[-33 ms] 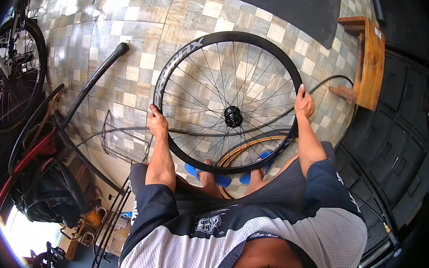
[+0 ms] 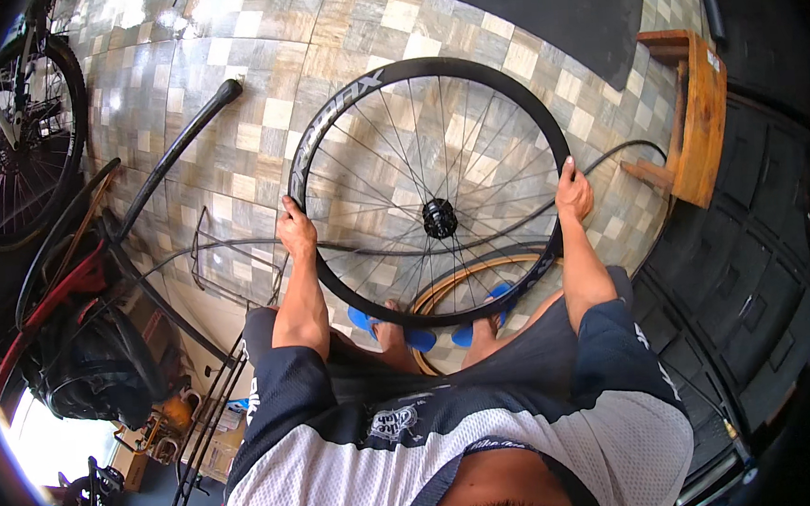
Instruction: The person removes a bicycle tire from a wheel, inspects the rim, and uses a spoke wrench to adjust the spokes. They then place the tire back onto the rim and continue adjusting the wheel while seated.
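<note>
Above the patchwork floor of grey, beige and white tiles (image 2: 244, 45), mid-view: one bicycle wheel with a deep black rim, thin dark spokes and a black hub (image 2: 439, 218). Directions below are taken from that hub.

Left hand (image 2: 296, 232): clamped on the rim at nine o'clock. Right hand (image 2: 575, 194): clamped on it at three. Hands well apart, the full width of the wheel between them. Pale lettering runs along the rim from nine to past eleven. Whether the rim touches the floor: cannot tell.

Six o'clock: bright blue sandals (image 2: 420, 339) on the person's feet, partly covered by the lower rim; a looped tan-walled bicycle tyre (image 2: 453, 279) lies near them, seen through the spokes. A thin black hose (image 2: 377, 252) crosses behind the wheel from nine toward three.

One o'clock: flat black mat (image 2: 539, 13). Between two and three: stool-like brown wooden piece (image 2: 708, 123). Between nine and ten: thick curved black tube (image 2: 181, 153). Ten, farther out: parked bicycle with a black tyre (image 2: 77, 97).
</note>
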Available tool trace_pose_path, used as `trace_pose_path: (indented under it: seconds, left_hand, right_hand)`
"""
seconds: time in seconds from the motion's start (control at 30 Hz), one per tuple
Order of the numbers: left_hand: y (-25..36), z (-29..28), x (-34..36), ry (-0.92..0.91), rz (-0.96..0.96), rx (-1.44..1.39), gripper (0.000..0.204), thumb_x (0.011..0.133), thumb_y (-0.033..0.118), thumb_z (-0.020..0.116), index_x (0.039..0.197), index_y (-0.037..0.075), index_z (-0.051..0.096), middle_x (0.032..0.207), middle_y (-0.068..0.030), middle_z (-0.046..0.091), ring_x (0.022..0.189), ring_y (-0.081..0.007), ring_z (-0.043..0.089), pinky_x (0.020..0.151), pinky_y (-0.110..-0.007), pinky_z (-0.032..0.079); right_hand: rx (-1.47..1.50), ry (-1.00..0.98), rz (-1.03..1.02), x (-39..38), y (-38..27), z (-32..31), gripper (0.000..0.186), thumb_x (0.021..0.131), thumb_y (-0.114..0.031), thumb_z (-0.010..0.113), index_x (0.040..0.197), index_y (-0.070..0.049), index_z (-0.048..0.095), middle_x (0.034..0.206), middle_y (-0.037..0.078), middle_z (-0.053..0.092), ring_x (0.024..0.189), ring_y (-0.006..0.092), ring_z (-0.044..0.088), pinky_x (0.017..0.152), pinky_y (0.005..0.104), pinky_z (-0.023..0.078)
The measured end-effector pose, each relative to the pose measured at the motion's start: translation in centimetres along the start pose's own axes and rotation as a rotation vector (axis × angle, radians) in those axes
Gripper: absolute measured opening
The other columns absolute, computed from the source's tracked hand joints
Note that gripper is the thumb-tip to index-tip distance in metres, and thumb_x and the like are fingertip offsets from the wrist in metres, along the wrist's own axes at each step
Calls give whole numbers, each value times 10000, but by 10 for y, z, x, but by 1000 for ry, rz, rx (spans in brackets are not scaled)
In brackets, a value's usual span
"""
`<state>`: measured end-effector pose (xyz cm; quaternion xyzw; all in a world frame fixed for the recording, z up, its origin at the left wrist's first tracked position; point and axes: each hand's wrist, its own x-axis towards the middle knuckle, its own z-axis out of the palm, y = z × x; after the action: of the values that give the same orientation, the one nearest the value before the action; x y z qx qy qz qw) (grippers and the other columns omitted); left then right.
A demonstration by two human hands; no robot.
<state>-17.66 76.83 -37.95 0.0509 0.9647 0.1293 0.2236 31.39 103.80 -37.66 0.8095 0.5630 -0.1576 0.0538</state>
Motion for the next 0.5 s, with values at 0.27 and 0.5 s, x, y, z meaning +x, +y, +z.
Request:
trace_pose_path:
  seconds: [0.27,0.5]
  left_hand:
    - [9,6,9,-16,11,-60,978,983,762,271,1056,-93,741,1050,-378,680,1075,-532,637,957,-568,468]
    - [0,-4,-5,-48,14,-68,1016,970,790,256,1085,-99,736,1100,-385,673,1135,-530,619,1004,-556,455]
  right_hand:
    - [28,60,-15,0,-7,-3,817,987,-740,323,1124,-68,769,1061,254,734,1024,472,673,882,551,520]
    - [83,30,-61,-12,-4,-27,859,975,-770,306,1144,-64,765,1124,272,717,1099,479,652,948,550,496]
